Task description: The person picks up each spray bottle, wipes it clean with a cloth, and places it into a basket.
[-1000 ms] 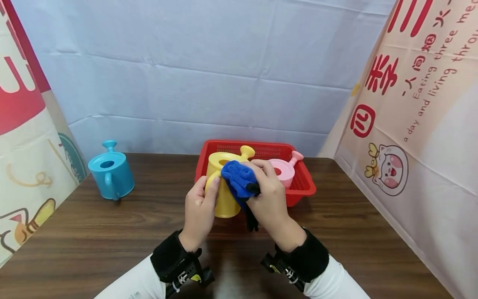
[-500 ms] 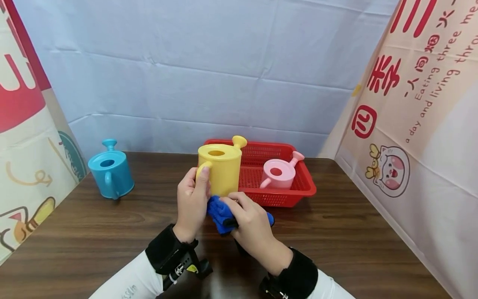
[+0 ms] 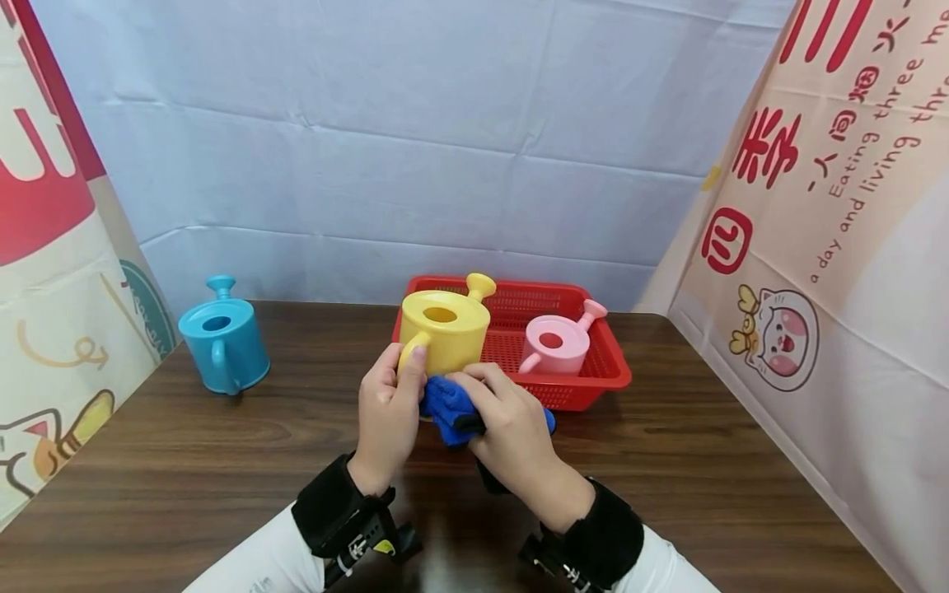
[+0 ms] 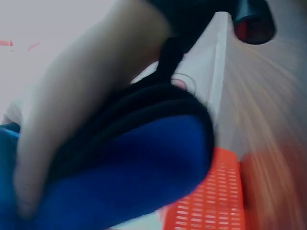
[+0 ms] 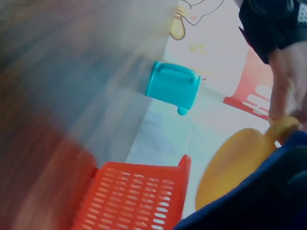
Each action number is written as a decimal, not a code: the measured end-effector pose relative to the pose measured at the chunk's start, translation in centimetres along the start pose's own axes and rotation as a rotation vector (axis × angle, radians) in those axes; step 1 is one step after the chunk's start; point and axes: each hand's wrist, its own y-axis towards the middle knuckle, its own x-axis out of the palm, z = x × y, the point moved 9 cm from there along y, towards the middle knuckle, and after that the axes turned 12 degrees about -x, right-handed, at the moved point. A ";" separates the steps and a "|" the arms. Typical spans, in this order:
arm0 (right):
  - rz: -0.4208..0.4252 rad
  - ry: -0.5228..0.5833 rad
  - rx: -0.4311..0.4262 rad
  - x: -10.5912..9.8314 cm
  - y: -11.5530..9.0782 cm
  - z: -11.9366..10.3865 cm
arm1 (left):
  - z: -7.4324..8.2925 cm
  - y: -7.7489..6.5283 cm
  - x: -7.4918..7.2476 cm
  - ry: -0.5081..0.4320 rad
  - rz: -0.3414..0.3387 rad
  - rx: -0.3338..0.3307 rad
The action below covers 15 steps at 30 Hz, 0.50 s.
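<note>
A yellow toy watering can (image 3: 452, 333) is held up in front of the basket, with its spout toward the back right. My left hand (image 3: 389, 408) grips its handle, thumb on top. Bunched in my right hand (image 3: 515, 432) is a blue cloth with black trim (image 3: 445, 408), which lies against the can's lower front side. The left wrist view shows the cloth (image 4: 144, 163) large, under the fingers of the right hand (image 4: 72, 100). From the right wrist, the can's base (image 5: 235, 165) appears beside the cloth; the cloth hides part of it.
A red perforated basket (image 3: 571, 399) stands behind the hands, with a pink toy watering can (image 3: 558, 346) inside. At the left of the brown wooden table (image 3: 222, 469) stands a blue toy watering can (image 3: 225, 350). Cloth sheets hang behind and on both sides.
The cloth has gone from the can's upper side down to its lower part, then slightly up and right. The yellow can has risen and moved left, then come slightly back right.
</note>
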 end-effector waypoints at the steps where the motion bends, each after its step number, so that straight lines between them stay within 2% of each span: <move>1: 0.018 -0.004 0.005 -0.4 0.1 0.2 | -0.1 -0.1 0.1 0.003 -0.005 -0.002; 5: 0.127 -0.028 0.027 -2.2 0.8 1.0 | -0.6 -0.7 0.5 0.022 -0.022 -0.023; 8: 0.163 -0.045 0.028 -2.8 1.1 1.1 | -0.9 -0.9 0.5 0.029 -0.019 -0.033; 15: 0.050 -0.035 0.027 -1.0 0.3 0.3 | -1.2 -0.7 0.3 -0.007 -0.023 -0.057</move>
